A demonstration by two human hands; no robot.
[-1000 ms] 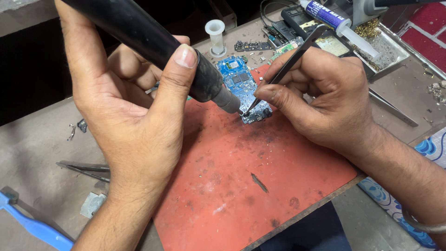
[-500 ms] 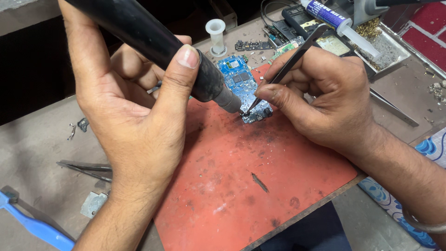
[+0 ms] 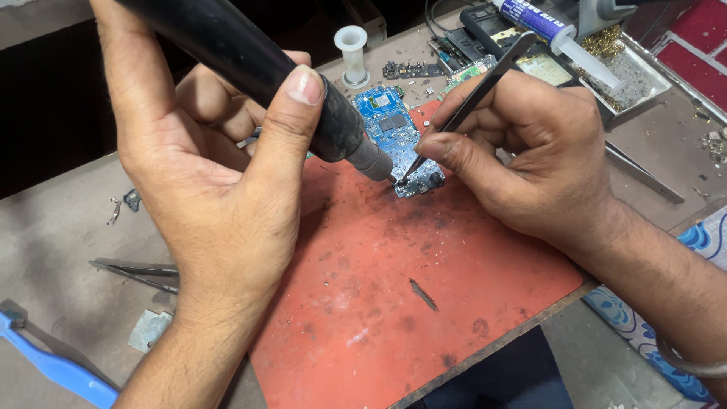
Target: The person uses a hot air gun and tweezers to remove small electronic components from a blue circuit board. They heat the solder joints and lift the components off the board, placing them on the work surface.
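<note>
Work surface: grey, stained bench filling the left and lower left of the frame, strewn with small metal scraps. A worn red mat covers the centre and lower middle, scorched and smudged dark in patches (one short black mark near its middle).

Item 1: blue circuit board, upper centre of the frame, lying flat at the top edge of the mat, its lower end darker.

Item 2: left hand, left of centre, closed around a thick black hot-air handpiece that slants down from the upper left; its metal nozzle ends just above the board's lower end.

Item 3: right hand, right of centre, fingers pinched together on dark tweezers whose tips meet the board beside the nozzle.

Surroundings: a small white spool stands at top centre. A syringe with a dark label lies over a metal tray in the upper right. Spare tweezers rest on the bench at mid left, a blue plastic tool at the lower left corner. Patterned blue-and-white cloth shows at lower right. The room beyond the bench (upper left) is dark, with nothing distinguishable.
</note>
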